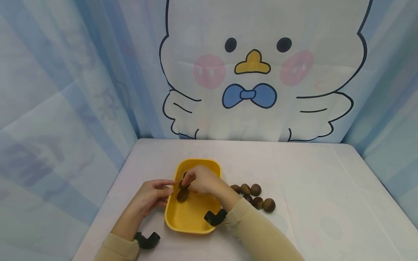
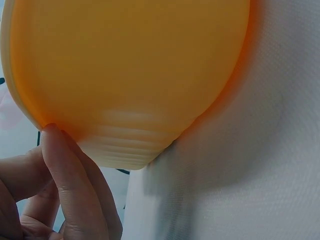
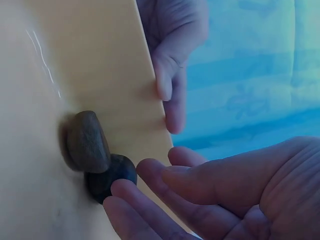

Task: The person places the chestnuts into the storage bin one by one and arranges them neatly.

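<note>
A yellow tray [image 1: 196, 214] lies on the table with a few brown chestnuts [image 1: 182, 195] along its left side. My left hand [image 1: 153, 195] holds the tray's left rim, its fingertips against the edge in the left wrist view. Over the tray's interior, my right hand [image 1: 204, 179] reaches down to the chestnuts. Two of them, one brown [image 3: 87, 142] and one darker [image 3: 112, 175], show in the right wrist view. The right fingers there are fairly straight, fingertips close beside the darker one, and no chestnut is visible between them. Part of the group is hidden by the right hand in the head view.
Several more chestnuts [image 1: 257, 203] sit on the white tabletop [image 1: 313, 181] just right of the tray, partly behind the right forearm. A cartoon-print curtain [image 1: 251, 119] rises at the table's back edge, with blue fabric [image 1: 58, 108] at the left.
</note>
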A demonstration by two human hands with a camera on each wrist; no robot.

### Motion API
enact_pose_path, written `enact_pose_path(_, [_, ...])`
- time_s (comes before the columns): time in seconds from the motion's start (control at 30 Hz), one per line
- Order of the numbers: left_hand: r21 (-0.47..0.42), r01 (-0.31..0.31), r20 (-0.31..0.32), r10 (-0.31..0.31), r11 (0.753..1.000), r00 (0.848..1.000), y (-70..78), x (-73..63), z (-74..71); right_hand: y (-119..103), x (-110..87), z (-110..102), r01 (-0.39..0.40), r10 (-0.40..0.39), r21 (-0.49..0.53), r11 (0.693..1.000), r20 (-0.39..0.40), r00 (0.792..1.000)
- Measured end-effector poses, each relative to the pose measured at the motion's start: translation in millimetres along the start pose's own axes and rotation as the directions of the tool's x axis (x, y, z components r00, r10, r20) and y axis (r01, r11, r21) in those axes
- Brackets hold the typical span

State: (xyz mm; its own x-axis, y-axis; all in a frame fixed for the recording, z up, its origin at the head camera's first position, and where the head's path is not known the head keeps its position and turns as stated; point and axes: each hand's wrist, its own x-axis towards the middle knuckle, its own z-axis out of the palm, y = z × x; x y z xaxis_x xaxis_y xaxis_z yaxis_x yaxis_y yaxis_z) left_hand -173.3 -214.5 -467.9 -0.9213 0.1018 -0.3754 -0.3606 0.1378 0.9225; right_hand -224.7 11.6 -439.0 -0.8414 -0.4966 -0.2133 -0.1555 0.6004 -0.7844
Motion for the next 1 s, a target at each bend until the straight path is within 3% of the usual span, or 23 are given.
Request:
enact_pose_path(0.3, [0.020, 0.021, -0.041, -0.020, 1.000, 0.999, -0.9, 0.4, 1.2, 8, -9.7, -11, 0.039, -0.040, 0.019, 0.999, 0.022, 0.999])
enact_pose_path(0.63, [0.033, 0.035, -0.057, -0.033, 0.999, 0.998, -2.1, 0.9, 2.3, 15, -23.6, -22, 0.071, -0.075, 0.144, 0.987, 0.023, 0.997])
enact_pose_path(1.0, [0.026, 0.032, -0.056, -0.030, 0.999, 0.998, -1.6, 1.7, 2.8, 22, -38.1, -38, 0.056, -0.060, 0.216, 0.975, 0.012, 0.998])
